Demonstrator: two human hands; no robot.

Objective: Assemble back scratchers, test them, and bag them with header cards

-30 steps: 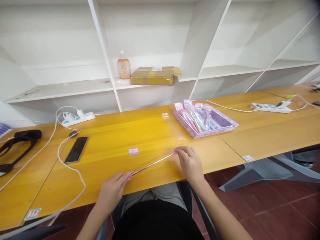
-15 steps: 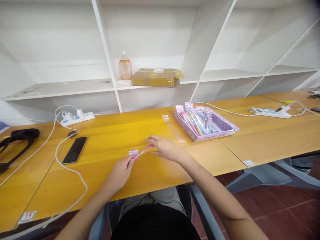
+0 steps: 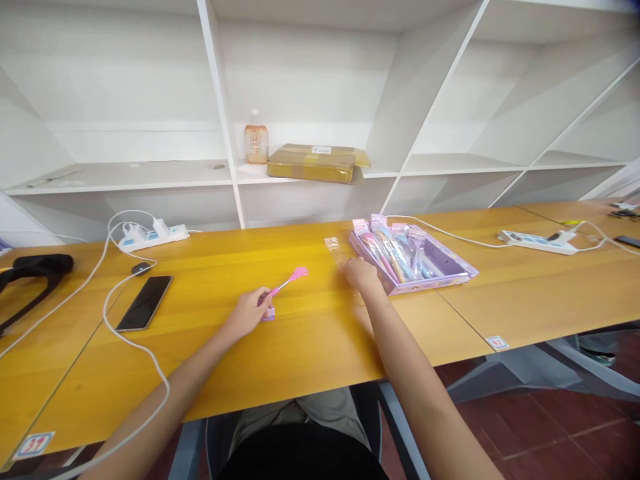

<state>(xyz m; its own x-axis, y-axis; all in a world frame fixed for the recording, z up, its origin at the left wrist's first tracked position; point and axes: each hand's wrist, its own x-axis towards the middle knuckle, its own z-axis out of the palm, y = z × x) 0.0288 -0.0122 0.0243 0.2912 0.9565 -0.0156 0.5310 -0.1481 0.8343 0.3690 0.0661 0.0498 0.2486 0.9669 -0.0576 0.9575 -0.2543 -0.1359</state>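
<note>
A small pink back scratcher (image 3: 290, 280) with a metal shaft and a claw-like pink head is gripped by its handle in my left hand (image 3: 249, 312). Its head points up and to the right, away from me. A little purple label card (image 3: 269, 313) shows just below the left fingers. My right hand (image 3: 361, 273) is down at a clear plastic bag (image 3: 331, 244) lying flat on the table, its fingers curled together over it, slightly blurred. Right beside that hand, a purple open box (image 3: 457, 272) holds several wrapped pink, blue and orange pieces (image 3: 395, 250).
On the left lie a phone (image 3: 146, 303), a power strip (image 3: 175, 235) with white cables and a black strapped item (image 3: 45, 267). Another power strip (image 3: 540, 242) is at right. A taped parcel (image 3: 313, 163) and a bottle (image 3: 257, 141) stand on the shelf behind.
My right hand has left the back scratcher's head and moved right to the plastic bag. My left hand has kept the back scratcher, tilting its head up; the label now hangs below the fingers.
</note>
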